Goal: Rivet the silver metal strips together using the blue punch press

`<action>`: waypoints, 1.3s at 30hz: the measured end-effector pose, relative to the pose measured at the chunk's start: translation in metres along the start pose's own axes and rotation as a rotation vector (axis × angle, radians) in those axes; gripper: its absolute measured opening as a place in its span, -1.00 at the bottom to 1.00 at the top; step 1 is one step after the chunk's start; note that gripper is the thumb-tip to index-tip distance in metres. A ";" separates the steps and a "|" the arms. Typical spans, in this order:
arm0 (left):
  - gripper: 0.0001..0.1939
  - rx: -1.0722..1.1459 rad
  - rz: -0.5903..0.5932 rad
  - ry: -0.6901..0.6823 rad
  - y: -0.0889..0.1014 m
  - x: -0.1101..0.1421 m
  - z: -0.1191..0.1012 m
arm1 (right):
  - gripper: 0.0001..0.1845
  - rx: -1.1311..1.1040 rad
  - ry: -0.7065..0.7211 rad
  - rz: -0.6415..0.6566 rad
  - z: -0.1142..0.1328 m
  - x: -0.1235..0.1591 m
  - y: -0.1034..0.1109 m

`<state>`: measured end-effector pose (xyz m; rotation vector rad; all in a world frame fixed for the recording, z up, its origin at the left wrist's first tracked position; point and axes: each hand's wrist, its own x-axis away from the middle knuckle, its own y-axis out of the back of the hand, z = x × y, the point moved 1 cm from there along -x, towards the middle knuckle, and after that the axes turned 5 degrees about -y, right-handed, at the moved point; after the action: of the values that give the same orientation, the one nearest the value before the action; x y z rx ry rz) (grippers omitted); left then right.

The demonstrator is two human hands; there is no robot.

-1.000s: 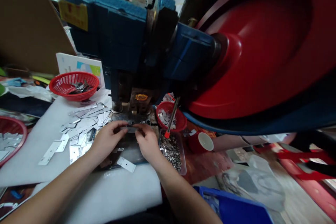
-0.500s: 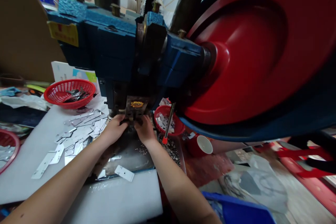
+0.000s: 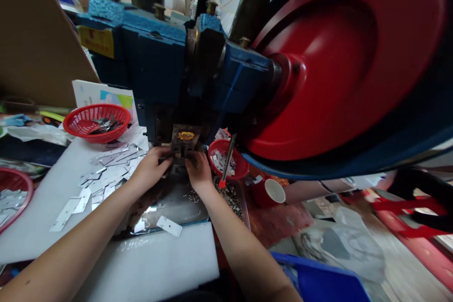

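Note:
My left hand (image 3: 153, 168) is at the left of the punch press ram (image 3: 184, 140), fingers bent together toward the die area. On the other side, my right hand (image 3: 198, 170) has its fingers curled close to the same spot. Whatever the fingertips grip is hidden under the ram and in shadow. Below the hands, the metal bed of the press (image 3: 173, 203) carries small scraps. One flat metal plate with holes (image 3: 169, 226) lies at the bed's front edge. A pile of similar metal plates (image 3: 109, 174) is left of my left hand.
A red basket (image 3: 76, 122) with dark metal pieces stands back left, and another red basket (image 3: 21, 174) at the left edge. Behind my right hand is a red bowl (image 3: 241, 166) of plates. The red flywheel (image 3: 329, 56) looms right. A blue bin (image 3: 329, 283) sits lower right.
The view has shifted slightly. My hands have drawn a little apart, staying on either side of the ram; the flywheel's hub looks turned.

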<state>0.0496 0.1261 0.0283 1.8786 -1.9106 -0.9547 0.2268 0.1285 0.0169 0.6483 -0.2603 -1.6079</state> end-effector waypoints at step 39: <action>-0.60 0.202 0.293 0.434 0.015 0.095 -0.014 | -0.88 0.347 0.091 0.081 -0.043 0.048 0.036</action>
<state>0.0372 0.0298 0.0250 1.6658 -1.9810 -0.2473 0.2797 0.0856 -0.0115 0.9616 -0.4989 -1.4637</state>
